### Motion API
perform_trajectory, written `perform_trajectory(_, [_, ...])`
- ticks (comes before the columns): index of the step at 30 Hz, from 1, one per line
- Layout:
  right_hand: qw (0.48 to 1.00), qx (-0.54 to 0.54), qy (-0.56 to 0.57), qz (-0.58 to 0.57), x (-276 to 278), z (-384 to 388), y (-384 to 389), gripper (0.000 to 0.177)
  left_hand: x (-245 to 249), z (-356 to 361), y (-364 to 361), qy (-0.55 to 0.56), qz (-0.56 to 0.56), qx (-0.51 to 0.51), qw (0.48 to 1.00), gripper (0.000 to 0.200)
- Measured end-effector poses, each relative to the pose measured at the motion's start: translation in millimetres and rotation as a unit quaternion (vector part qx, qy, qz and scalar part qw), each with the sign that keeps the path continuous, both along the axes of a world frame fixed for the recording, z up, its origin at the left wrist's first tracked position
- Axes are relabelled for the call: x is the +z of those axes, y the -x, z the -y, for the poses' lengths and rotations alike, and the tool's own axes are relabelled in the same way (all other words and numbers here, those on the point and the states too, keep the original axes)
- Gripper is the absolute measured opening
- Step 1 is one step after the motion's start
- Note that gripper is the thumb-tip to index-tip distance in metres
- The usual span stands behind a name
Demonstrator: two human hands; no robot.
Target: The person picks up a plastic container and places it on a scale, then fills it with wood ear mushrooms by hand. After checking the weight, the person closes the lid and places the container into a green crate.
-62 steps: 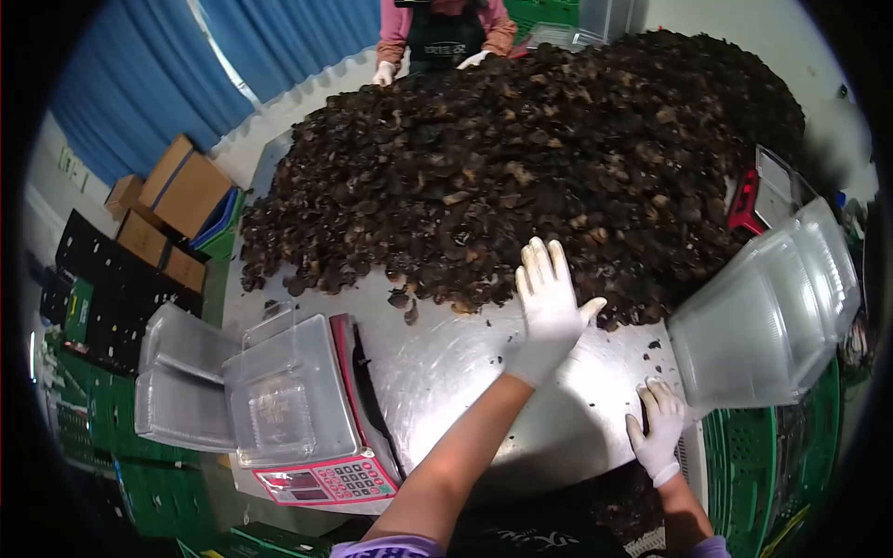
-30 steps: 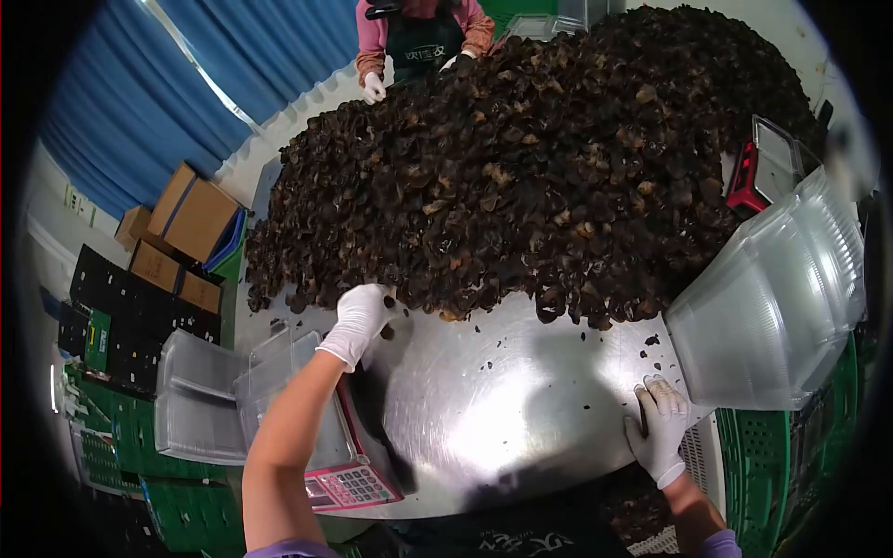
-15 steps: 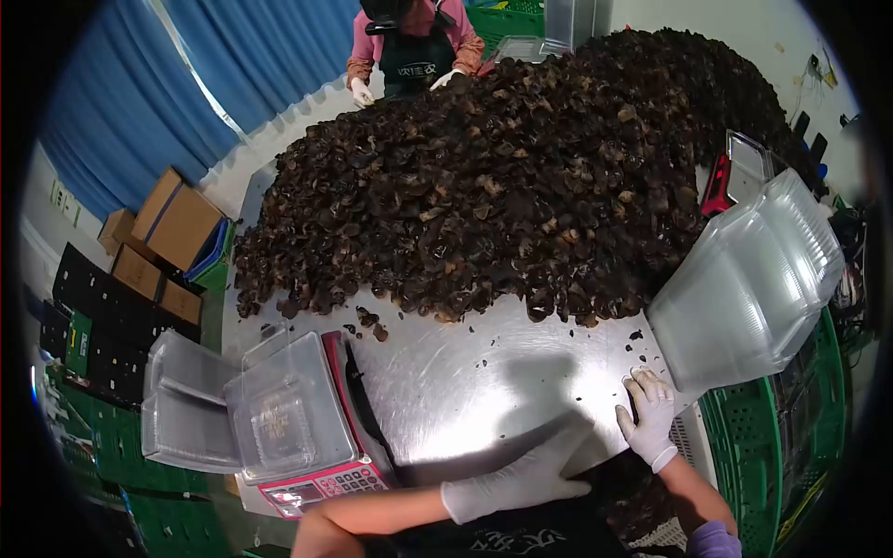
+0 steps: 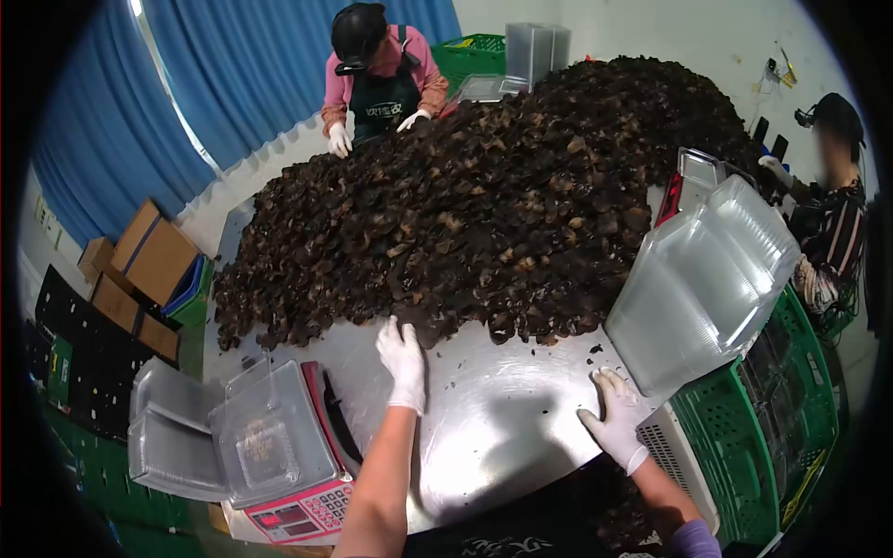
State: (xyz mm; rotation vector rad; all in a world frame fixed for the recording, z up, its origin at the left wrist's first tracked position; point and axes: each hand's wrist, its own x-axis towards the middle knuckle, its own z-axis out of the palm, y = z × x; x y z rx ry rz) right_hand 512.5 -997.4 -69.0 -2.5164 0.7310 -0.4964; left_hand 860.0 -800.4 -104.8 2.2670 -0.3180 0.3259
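Note:
A large heap of dark brown wood ear mushrooms (image 4: 446, 205) covers the far part of the metal table (image 4: 465, 418). My left hand (image 4: 402, 365), in a white glove, reaches forward with its fingers stretched out at the near edge of the heap. Whether its fingertips press on a mushroom is hard to make out. My right hand (image 4: 618, 417), also gloved, lies on the table near its right edge, thumb and fingers apart, holding nothing. Small dark scraps lie between the hands and the heap.
At left, a red scale (image 4: 299, 510) carries a clear plastic box (image 4: 265, 437) with its lid open. Stacked clear boxes (image 4: 707, 279) lean at right above green crates (image 4: 730, 465). Two people (image 4: 381, 79) work across and at far right. A white basket (image 4: 684, 465) sits below.
My left hand has moved from near my body forward to the heap's edge. My right hand stays on the table. The view has shifted, bringing a second person in at right.

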Motion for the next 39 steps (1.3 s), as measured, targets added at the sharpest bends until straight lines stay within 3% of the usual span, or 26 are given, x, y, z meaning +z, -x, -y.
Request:
perform_trajectory(3, [0.993,-0.049,-0.068,0.079,19,-1,-41,0.085,29,2,54,0.036,-0.007,-0.015,0.999,0.048])
perform_trajectory(6, [0.979,-0.106,-0.089,0.153,-6,17,-91,0.077,42,-26,89,0.008,0.048,-0.021,0.999,0.053])
perform_trajectory(7, [0.976,-0.112,-0.07,0.173,-13,21,-109,0.075,40,-36,93,-0.004,0.024,0.006,1.0,0.056])
perform_trajectory(10, [0.935,-0.192,-0.173,0.244,5,31,-173,0.065,10,-55,93,-0.023,-0.015,0.092,0.995,0.064])
perform_trajectory(12, [0.949,-0.191,-0.115,0.225,9,40,-217,0.057,18,-45,98,-0.105,0.008,0.059,0.993,0.069])
perform_trajectory(14, [0.942,-0.2,-0.163,0.215,2,41,-264,0.056,11,-44,93,-0.101,-0.013,0.078,0.992,0.07])
perform_trajectory(16, [0.955,-0.139,-0.149,0.214,-13,29,-303,0.061,18,-40,96,-0.102,-0.018,0.076,0.992,0.073])
perform_trajectory(18, [0.974,-0.126,-0.138,0.129,-4,0,-328,0.065,19,-37,95,-0.115,-0.023,0.079,0.99,0.075])
perform_trajectory(20, [0.968,-0.113,-0.161,0.157,-3,-28,-336,0.066,23,-38,97,-0.117,-0.024,0.074,0.99,0.077])
perform_trajectory(21, [0.985,-0.088,-0.089,0.119,-4,-35,-335,0.063,24,-39,97,-0.123,-0.035,0.071,0.989,0.079])
perform_trajectory(23, [0.992,-0.01,-0.078,0.097,7,-47,-319,0.072,26,-38,96,-0.12,-0.042,0.072,0.989,0.08])
perform_trajectory(25, [0.997,0.051,0.005,0.054,31,-53,-298,0.082,26,-37,96,-0.115,-0.037,0.07,0.99,0.08])
perform_trajectory(26, [0.994,0.072,0.041,0.078,44,-52,-289,0.076,28,-38,97,-0.114,-0.055,0.071,0.989,0.08])
perform_trajectory(28, [0.979,0.137,-0.032,0.149,56,-33,-290,0.066,29,-38,97,-0.111,-0.073,0.074,0.988,0.081])
perform_trajectory(31, [0.96,0.075,-0.019,0.271,64,5,-332,0.024,28,-37,96,-0.109,-0.078,0.074,0.988,0.082])
perform_trajectory(32, [0.958,0.054,0.007,0.282,68,17,-349,0.029,29,-37,96,-0.115,-0.079,0.07,0.988,0.083])
perform_trajectory(33, [0.957,0.032,0.099,0.269,63,29,-370,0.035,30,-37,96,-0.121,-0.079,0.066,0.987,0.084])
perform_trajectory(36, [0.985,0.041,0.158,0.057,65,40,-416,0.041,25,-38,93,-0.153,-0.076,0.067,0.983,0.085])
perform_trajectory(38, [0.983,0.035,0.182,-0.008,46,48,-440,0.037,26,-39,93,-0.16,-0.059,0.064,0.983,0.084])
perform_trajectory(39, [0.979,0.045,0.197,0.011,48,48,-435,0.018,25,-38,93,-0.161,-0.061,0.067,0.983,0.083])
